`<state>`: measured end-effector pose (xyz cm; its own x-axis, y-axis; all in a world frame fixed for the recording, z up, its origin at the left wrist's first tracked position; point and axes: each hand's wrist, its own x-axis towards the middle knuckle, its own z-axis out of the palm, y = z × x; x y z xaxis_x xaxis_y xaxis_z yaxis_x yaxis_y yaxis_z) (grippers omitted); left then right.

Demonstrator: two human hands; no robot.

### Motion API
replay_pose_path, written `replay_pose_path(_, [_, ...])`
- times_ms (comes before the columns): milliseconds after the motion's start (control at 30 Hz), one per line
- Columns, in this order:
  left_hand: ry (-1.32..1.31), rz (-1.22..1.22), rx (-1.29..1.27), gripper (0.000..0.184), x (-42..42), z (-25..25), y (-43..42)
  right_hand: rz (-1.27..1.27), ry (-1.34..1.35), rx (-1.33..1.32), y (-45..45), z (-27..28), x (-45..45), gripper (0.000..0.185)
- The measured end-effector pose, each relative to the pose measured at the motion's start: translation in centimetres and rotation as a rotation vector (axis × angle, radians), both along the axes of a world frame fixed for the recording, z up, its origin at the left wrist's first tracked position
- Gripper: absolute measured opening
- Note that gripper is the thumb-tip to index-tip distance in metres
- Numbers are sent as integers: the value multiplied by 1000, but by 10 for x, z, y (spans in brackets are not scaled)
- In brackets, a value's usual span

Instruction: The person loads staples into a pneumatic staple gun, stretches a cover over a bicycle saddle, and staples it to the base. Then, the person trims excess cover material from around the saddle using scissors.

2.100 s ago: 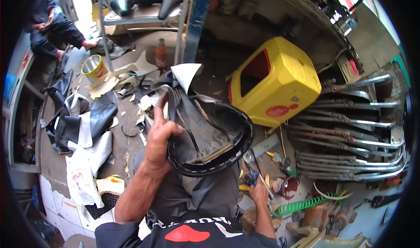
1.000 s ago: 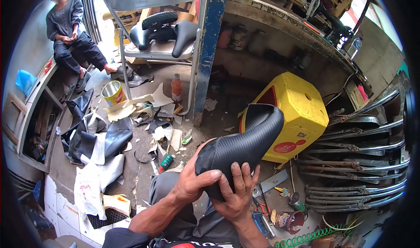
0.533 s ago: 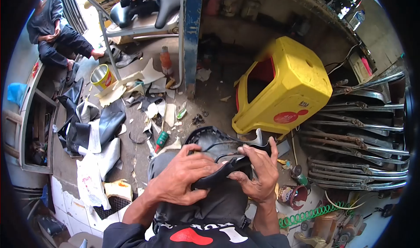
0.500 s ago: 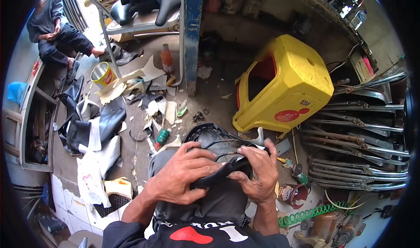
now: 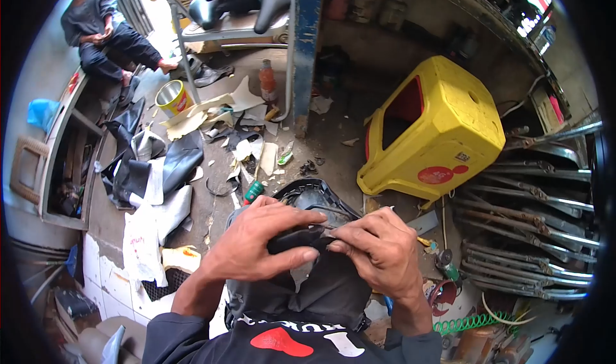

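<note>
A black bicycle saddle (image 5: 308,196) rests over my lap, its ribbed underside and curved rails facing up. My left hand (image 5: 253,239) is wrapped round its near, narrow end, thumb below and fingers on top. With bent fingers and thumb, my right hand (image 5: 378,248) pinches the edge of the dark covering there. A loose flap of covering (image 5: 301,274) hangs under my left thumb. Both hands hide much of the near end. Just beyond my left knuckles lies a green-handled screwdriver (image 5: 254,192), partly covered by the hand.
Sheet scraps (image 5: 183,155) litter the floor at left, near a yellow tin (image 5: 172,97). A yellow plastic stool (image 5: 443,126) lies tipped ahead. Stacked metal chair frames (image 5: 532,223) and a green coiled hose (image 5: 478,322) are at right. Another person (image 5: 106,33) sits far left.
My right hand has shifted from the far side of the near end to pinch its edge closer to my left fingers. The saddle has tilted, and the view has turned slightly left.
</note>
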<state>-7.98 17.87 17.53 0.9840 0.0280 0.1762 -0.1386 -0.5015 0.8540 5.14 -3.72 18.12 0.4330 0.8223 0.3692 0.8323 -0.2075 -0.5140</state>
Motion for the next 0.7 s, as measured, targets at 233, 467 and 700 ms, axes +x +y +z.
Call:
replay_pose_path(233, [51, 15, 78, 33, -4, 11, -7, 20, 173, 88, 6, -5, -12, 15])
replay_pose_path(467, [48, 90, 110, 27, -5, 8, -12, -29, 312, 175, 11, -18, -16, 12])
replay_pose_path(700, [-28, 89, 303, 17, -8, 21, -18, 51, 167, 204, 14, -24, -20, 15])
